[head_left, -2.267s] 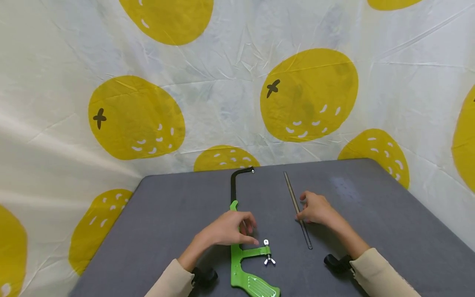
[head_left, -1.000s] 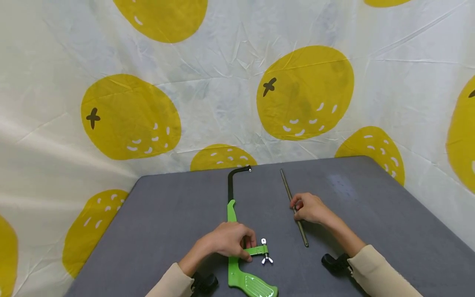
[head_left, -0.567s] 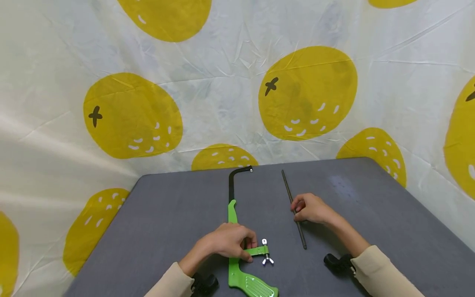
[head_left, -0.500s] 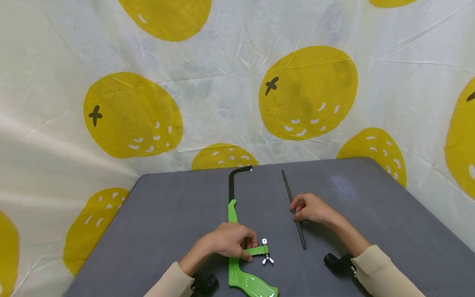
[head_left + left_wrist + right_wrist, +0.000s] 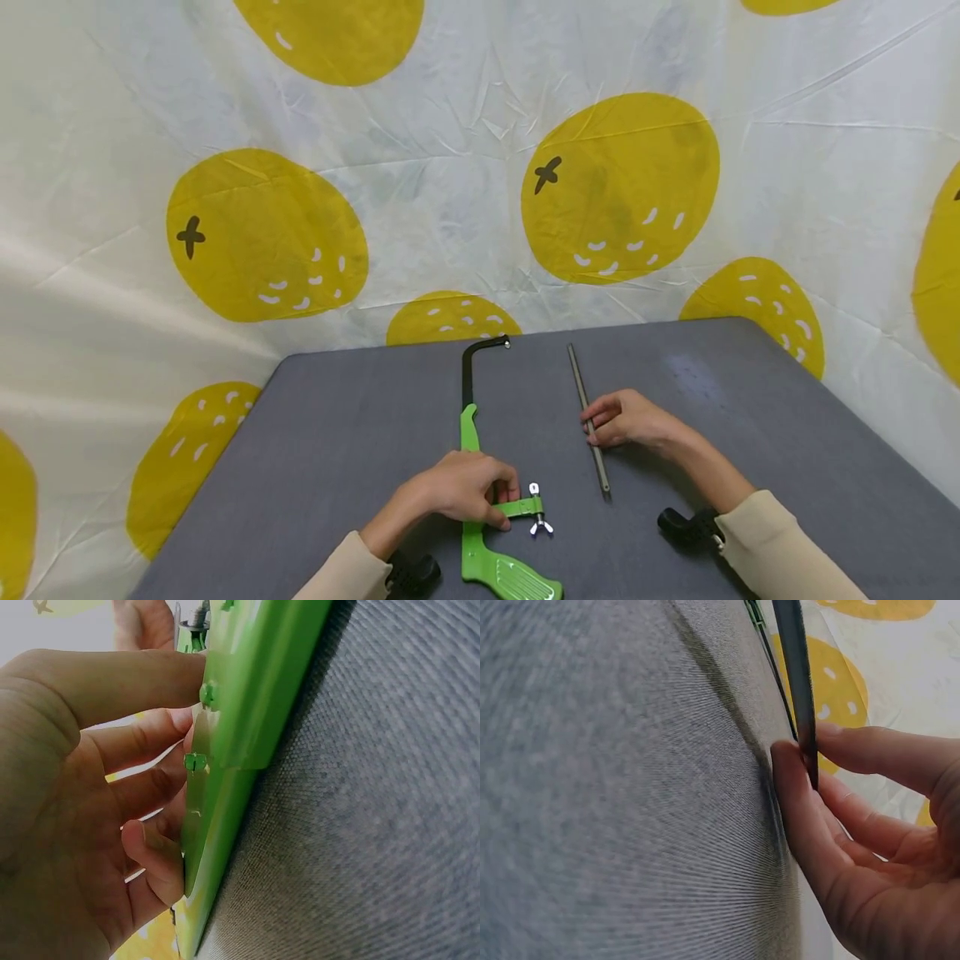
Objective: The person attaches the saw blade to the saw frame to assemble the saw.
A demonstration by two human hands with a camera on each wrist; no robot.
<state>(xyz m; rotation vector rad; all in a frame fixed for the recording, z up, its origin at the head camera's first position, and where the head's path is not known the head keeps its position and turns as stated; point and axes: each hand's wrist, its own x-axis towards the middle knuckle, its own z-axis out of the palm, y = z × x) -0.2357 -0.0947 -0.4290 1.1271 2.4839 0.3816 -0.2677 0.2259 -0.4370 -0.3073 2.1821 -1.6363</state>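
Observation:
A green hacksaw frame (image 5: 517, 575) with a black bent front bar (image 5: 468, 375) lies on the grey cloth. My left hand (image 5: 459, 490) grips its green body near the short arm; in the left wrist view thumb and fingers meet the green edge (image 5: 247, 690). At that arm's end sits a silver wing nut (image 5: 542, 527) with its pin. To the right, my right hand (image 5: 636, 423) pinches a thin, straight hacksaw blade (image 5: 577, 379) near its middle. In the right wrist view the blade (image 5: 801, 675) stands off the cloth, above its shadow.
Grey cloth (image 5: 360, 442) covers the table, whose far edge meets a white curtain (image 5: 442, 208) printed with yellow fruit. Black wrist cameras (image 5: 686, 529) sit under both forearms.
My left hand has lowered onto the hacksaw frame and taken hold. My right hand has picked up the blade, turned it, and shifted its near end left, towards the frame.

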